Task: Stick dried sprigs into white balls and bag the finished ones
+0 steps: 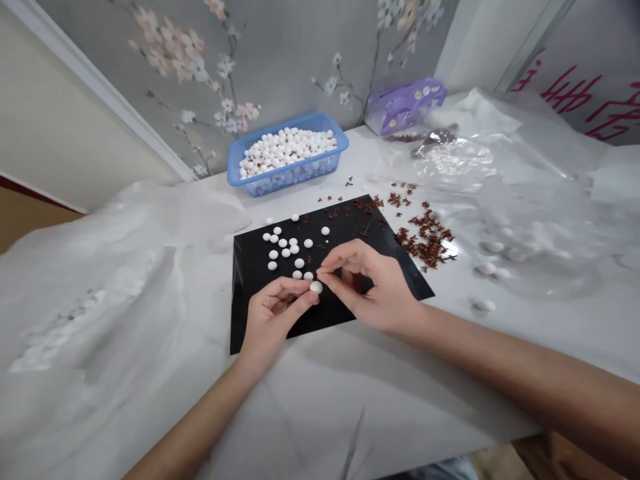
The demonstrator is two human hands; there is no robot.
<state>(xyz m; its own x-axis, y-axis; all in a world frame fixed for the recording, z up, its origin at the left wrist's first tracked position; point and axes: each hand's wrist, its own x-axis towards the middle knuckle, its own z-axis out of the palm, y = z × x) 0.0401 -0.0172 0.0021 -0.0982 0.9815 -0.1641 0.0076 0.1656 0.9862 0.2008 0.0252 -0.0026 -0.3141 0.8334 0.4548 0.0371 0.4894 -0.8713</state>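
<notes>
Between the thumb and fingers of my left hand (274, 308) is a small white ball (316, 287). Just right of it, my right hand (373, 283) is pinched at the fingertips; whatever lies in that pinch is too small to make out. Both hands are over a black mat (260, 307). Several loose white balls (293, 243) lie on the mat beyond my fingers. A few small brown star-shaped pieces (367, 205) are scattered along its far right part.
A blue plastic basket (287, 175) full of white balls stands at the back. More brown star-shaped pieces (427, 237) are heaped right of the mat. Clear plastic bags (530, 207) spread over the right side, a purple packet (407, 105) behind. White plastic sheeting (125, 287) covers the left.
</notes>
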